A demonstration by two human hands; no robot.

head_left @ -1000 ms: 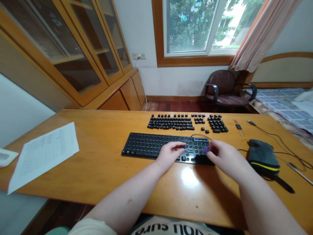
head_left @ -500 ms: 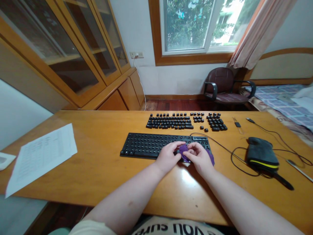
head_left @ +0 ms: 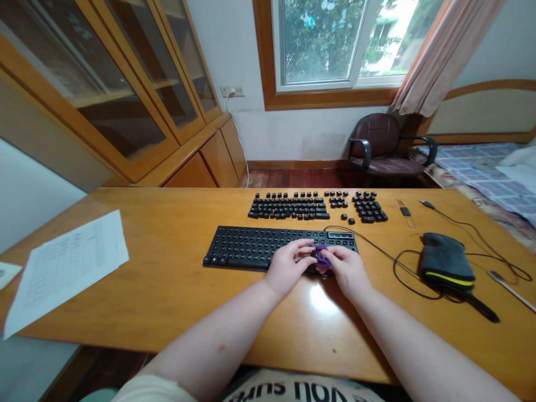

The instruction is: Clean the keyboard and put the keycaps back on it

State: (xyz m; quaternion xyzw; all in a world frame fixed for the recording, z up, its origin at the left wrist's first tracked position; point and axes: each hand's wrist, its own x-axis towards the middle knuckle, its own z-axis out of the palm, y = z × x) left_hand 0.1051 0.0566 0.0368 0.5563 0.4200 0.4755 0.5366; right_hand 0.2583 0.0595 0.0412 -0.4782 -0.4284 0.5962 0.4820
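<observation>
Over the right part of a black keyboard [head_left: 238, 245] with its keycaps off, my two hands meet. My right hand [head_left: 345, 267] is closed on a bunched purple cloth [head_left: 323, 257]. Thumb and fingers of my left hand [head_left: 290, 263] pinch a small black piece that looks like a keycap [head_left: 314, 253], right against the cloth; the fingers partly hide it. Behind the keyboard, loose black keycaps [head_left: 288, 206] lie in rows in keyboard order.
On the wooden desk [head_left: 167, 296], printed sheets [head_left: 69, 265] lie at left. A grey brush-like tool with a yellow stripe [head_left: 448, 262], a black cable [head_left: 402, 276] and a wire keycap puller [head_left: 405, 211] lie at right. A chair [head_left: 379, 142] stands beyond the desk.
The purple cloth is now bunched smaller in my right hand, and its end no longer hangs out to the right. A small black piece shows at my left fingertips.
</observation>
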